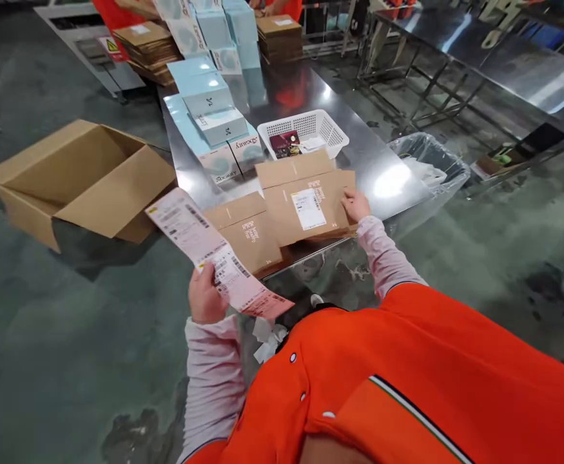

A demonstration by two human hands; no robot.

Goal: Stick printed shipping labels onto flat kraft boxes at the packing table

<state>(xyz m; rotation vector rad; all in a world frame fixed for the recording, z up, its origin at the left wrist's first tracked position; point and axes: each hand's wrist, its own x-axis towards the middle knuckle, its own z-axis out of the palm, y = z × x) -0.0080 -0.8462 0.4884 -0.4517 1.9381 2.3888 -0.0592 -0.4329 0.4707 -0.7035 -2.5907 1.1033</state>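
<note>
My left hand (207, 295) is closed on a long strip of printed shipping labels (192, 232), held in front of the table's near edge. At the right, my right hand (356, 205) grips the edge of a flat brown cardboard mailer (282, 203) bearing a white shipping label (309, 209). That mailer lies partly over other flat brown cardboard. To its left, a second flat mailer (251, 241) with white printed words shows no label; the label strip covers part of it. The fingers of my right hand are partly hidden by the cardboard.
Light-blue product boxes (214, 119) stand in stacks on the metal table (363, 129). Behind the mailers sits a white plastic basket (332, 125) with small items. An open carton (78, 180) is at left, a lined bin (436, 167) at right. People in orange stand across the table.
</note>
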